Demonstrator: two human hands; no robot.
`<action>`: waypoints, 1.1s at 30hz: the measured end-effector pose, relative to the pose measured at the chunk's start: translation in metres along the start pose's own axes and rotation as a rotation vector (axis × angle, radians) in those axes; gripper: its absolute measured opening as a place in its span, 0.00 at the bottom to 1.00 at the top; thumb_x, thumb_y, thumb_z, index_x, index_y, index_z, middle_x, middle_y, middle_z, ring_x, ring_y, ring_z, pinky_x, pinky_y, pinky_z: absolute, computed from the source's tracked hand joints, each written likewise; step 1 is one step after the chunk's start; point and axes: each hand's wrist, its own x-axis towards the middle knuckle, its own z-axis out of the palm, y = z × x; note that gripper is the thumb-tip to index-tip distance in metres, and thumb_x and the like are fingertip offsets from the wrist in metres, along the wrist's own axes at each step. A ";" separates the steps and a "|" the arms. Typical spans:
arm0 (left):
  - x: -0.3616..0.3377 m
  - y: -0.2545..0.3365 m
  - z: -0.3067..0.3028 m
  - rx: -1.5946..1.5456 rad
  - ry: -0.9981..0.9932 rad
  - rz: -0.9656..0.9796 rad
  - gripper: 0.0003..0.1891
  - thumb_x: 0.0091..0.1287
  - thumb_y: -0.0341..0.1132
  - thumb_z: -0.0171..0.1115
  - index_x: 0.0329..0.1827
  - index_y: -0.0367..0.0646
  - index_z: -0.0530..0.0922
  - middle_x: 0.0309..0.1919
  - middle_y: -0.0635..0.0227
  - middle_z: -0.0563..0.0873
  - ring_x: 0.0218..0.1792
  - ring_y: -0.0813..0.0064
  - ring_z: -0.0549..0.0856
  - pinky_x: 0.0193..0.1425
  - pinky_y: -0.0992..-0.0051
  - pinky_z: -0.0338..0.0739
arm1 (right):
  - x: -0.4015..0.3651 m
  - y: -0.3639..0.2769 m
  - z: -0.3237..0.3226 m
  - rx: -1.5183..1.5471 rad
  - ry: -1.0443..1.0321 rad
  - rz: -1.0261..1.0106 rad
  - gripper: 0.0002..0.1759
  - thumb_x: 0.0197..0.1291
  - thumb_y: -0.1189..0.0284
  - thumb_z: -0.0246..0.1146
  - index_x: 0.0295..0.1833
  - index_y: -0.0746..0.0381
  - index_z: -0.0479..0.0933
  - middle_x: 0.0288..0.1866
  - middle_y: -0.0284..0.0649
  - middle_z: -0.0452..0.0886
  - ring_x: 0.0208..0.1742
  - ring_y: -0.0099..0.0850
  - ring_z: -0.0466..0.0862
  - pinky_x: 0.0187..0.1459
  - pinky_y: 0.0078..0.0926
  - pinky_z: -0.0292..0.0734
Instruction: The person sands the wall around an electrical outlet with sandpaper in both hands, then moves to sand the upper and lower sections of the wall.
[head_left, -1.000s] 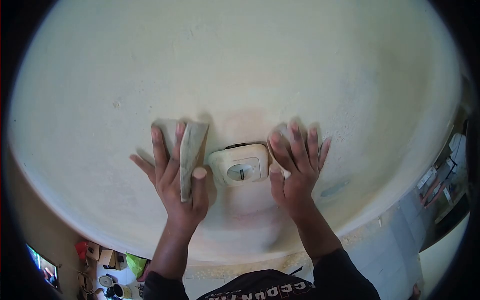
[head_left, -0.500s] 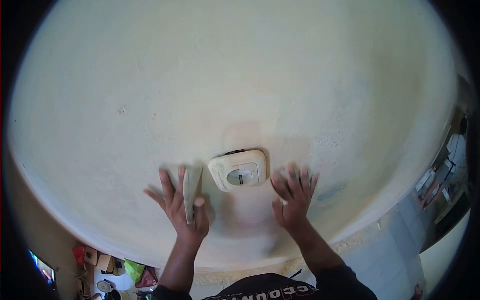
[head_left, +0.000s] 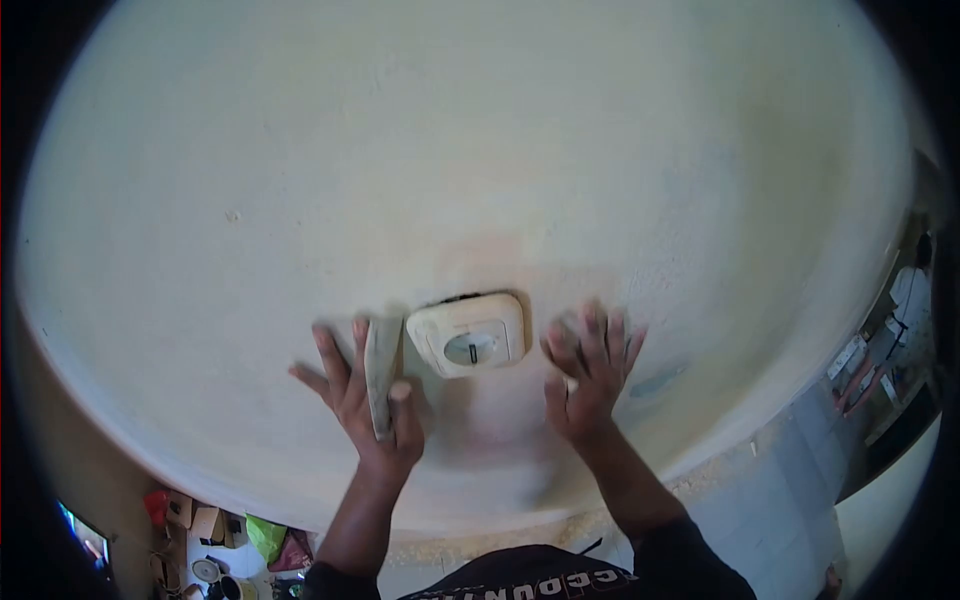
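Note:
A pale wall fills most of the view, with a white socket plate on it, slightly tilted, a dark gap along its top edge. Left of the plate, my left hand has a flat, pale, worn piece between its thumb and fingers, the other fingers spread against the wall. To the plate's right, my right hand rests on the wall with its fingers apart and nothing in it.
At the lower left are a screen, cardboard boxes, a green bag and a bucket. Another person is at the far right, beyond a tiled floor.
The plate and wall marks appear slightly higher and further left. My right hand's fingers reach a little higher; my left hand keeps its hold on the flat piece.

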 end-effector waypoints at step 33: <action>-0.145 0.067 0.119 -0.003 0.134 -0.364 0.37 0.74 0.51 0.33 0.71 0.24 0.42 0.74 0.44 0.42 0.75 0.51 0.36 0.73 0.52 0.21 | -0.080 0.107 0.000 -0.168 -0.057 -0.156 0.24 0.56 0.52 0.58 0.60 0.36 0.74 0.69 0.34 0.68 0.72 0.43 0.61 0.66 0.69 0.41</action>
